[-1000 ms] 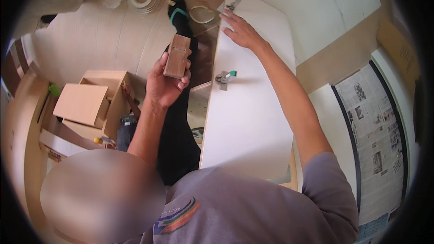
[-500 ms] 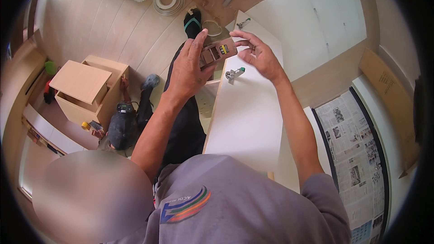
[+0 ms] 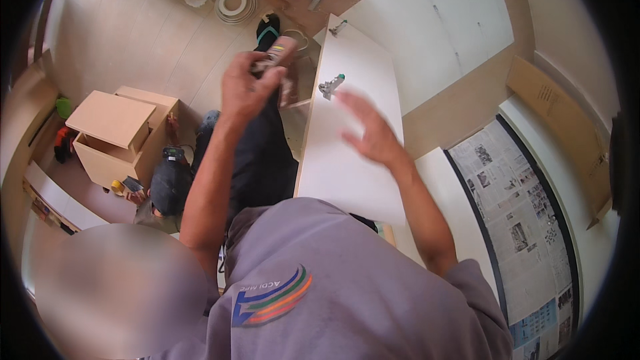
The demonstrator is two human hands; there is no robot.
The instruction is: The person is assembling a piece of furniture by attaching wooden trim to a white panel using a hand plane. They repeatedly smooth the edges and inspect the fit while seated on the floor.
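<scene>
near: grey shirt [image 3: 373, 273], short white lettering [image 3: 260, 287] above a logo [image 3: 277, 303] of blue, green, orange and red bands | right: newspaper sheets [image 3: 520, 220], dense print, too small to read | far right: cardboard [image 3: 563, 137], small dark print, illegible | left of centre: brown wooden block [image 3: 287, 43], yellowish label [image 3: 278, 48], blurred

One wooden hand plane [image 3: 283, 51]; two green-tipped metal hinges [image 3: 331, 86]; one hinge-bearing door panel [image 3: 350, 167]; one dark cap [image 3: 170, 185].
</scene>
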